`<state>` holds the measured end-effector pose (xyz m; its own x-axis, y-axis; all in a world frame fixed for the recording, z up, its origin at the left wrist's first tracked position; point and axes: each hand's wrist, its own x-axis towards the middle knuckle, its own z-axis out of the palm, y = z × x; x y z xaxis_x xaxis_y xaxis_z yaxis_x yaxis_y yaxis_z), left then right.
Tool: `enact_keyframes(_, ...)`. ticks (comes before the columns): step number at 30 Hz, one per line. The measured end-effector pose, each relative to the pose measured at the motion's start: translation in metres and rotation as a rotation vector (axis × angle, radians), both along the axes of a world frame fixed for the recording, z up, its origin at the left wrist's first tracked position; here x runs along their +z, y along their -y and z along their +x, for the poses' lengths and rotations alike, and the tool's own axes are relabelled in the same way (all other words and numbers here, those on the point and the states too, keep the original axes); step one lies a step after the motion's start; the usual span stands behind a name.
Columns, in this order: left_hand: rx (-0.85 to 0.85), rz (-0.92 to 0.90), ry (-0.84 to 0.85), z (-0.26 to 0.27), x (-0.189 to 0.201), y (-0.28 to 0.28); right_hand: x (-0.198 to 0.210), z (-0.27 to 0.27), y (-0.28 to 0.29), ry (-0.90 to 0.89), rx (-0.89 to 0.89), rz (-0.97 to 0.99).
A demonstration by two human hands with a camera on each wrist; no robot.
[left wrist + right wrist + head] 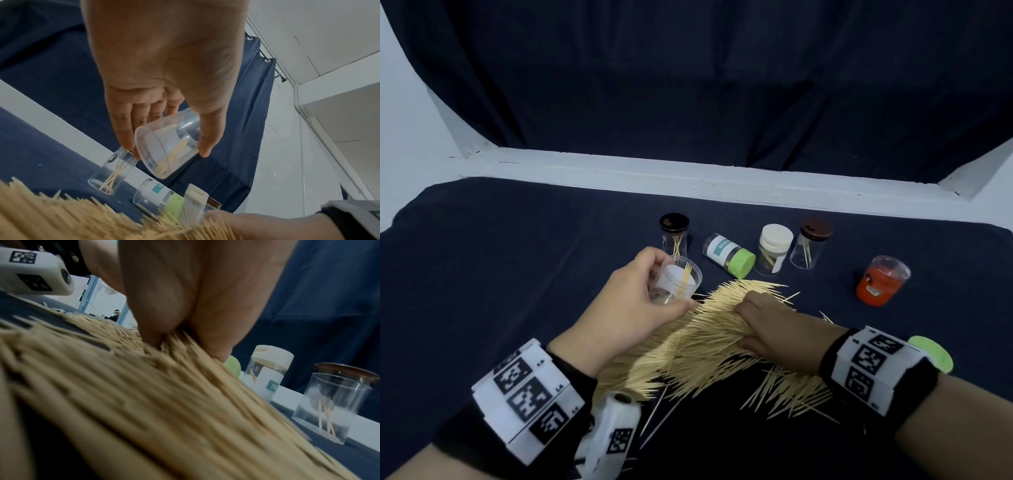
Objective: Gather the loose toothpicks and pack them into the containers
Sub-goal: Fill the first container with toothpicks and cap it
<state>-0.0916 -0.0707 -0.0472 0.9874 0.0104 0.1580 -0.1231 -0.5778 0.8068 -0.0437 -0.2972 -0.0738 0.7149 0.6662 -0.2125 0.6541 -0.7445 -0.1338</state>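
Above toothpick pile (709, 342), left hand (633, 308) (gripping cup (676, 284))

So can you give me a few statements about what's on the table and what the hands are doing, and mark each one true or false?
1. The left hand holds a clear cup with a few toothpicks inside. True.
2. The right hand is lifted clear of the toothpick pile. False: its fingers are dug into the pile.
3. The green-capped jar lies on its side. True.
4. The red jar stands left of the pile. False: it stands to the right of it.
5. The brown-lidded jar is packed full. False: it holds only a few toothpicks.
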Motion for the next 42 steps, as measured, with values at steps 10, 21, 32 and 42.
enact_keyframes(10,0.04,0.265,-0.014,0.007,0.004,-0.006,0.011,0.01,-0.006,-0.01,-0.099,0.06)
enact_keyframes(21,0.059,0.422,-0.055,0.013,0.009,-0.004,0.023,0.024,0.001,0.059,-0.108,0.056)
enact_keyframes(32,0.071,0.519,-0.083,0.017,0.014,0.0,0.064,0.03,-0.008,0.124,-0.043,0.046)
enact_keyframes(42,-0.001,0.471,-0.042,0.02,0.021,0.018,0.078,0.025,-0.031,0.251,0.049,-0.142)
